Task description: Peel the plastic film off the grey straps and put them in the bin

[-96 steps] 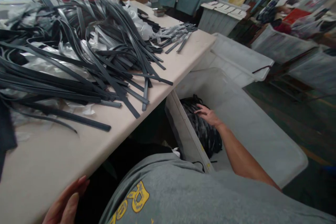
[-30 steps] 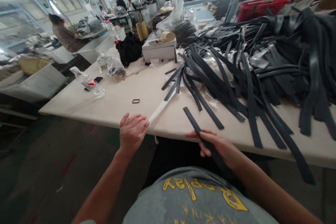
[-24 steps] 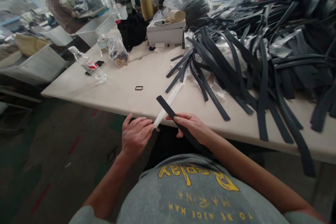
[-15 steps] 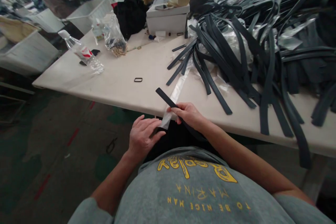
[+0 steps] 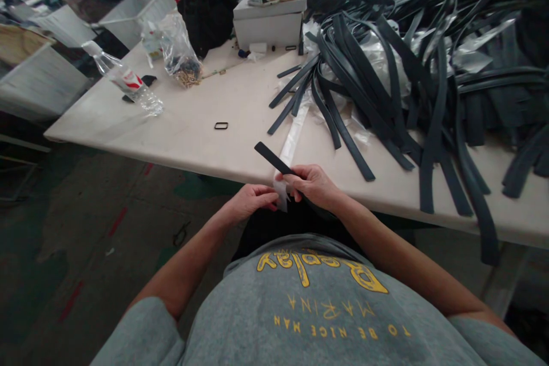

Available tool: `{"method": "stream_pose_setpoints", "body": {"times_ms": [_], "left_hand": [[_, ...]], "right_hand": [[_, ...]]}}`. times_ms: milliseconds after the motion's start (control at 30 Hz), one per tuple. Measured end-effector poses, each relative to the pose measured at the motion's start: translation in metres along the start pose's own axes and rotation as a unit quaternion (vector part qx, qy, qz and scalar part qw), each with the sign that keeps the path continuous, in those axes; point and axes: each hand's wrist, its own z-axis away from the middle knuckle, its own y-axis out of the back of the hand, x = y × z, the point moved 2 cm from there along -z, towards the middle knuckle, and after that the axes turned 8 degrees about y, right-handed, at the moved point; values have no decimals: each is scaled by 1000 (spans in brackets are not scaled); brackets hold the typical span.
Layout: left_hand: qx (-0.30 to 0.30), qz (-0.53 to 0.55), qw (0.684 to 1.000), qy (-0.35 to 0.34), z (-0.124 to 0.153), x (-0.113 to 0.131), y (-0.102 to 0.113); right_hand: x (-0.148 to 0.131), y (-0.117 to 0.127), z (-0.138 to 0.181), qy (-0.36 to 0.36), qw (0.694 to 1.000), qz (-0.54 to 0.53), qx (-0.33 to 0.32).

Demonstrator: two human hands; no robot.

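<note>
My right hand (image 5: 316,184) is closed around a dark strap (image 5: 273,157), whose flat end sticks out to the upper left over the table edge. A glossy whitish strip (image 5: 293,138) lies on the table and runs down past the edge. Its loose, creased end (image 5: 281,195) hangs between my hands, just below the strap. My left hand (image 5: 253,201) has its thumb and fingers pinched together at that end. The rest of the held strap is hidden behind my right hand. A small black rectangular buckle (image 5: 221,126) lies on the table beyond my hands.
A large heap of dark straps (image 5: 386,80) covers the table's right side, some ends hanging over the front edge. Toward the left are a plastic bottle (image 5: 128,81) and a clear bag (image 5: 180,51) of small metal parts. A white box (image 5: 269,26) stands at the back.
My left hand has moved right, and its fingers, spread apart before, are now pinched at the strip's loose end, which is more crumpled. My right hand keeps the strap. The view has shifted slightly.
</note>
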Motion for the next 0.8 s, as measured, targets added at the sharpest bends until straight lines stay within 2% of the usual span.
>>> {"method": "stream_pose_setpoints", "body": {"times_ms": [167,367,533,700,800], "left_hand": [[-19,-24,999,20,-5,-8,-3],[-9,11,1000,22,-1,0,-18],[-35,44,998,40,2,1,-24],[-29,29,999,34,1,1,-22],[-8,-11,999,35,1,1,-21]], "right_hand": [[-1,8,5,-8,1000,-6,5],[3,16,12,-12,1000,7,3],[5,16,15,2,997,73,12],[6,16,18,52,980,194,7],[8,16,19,57,974,221,8]]}}
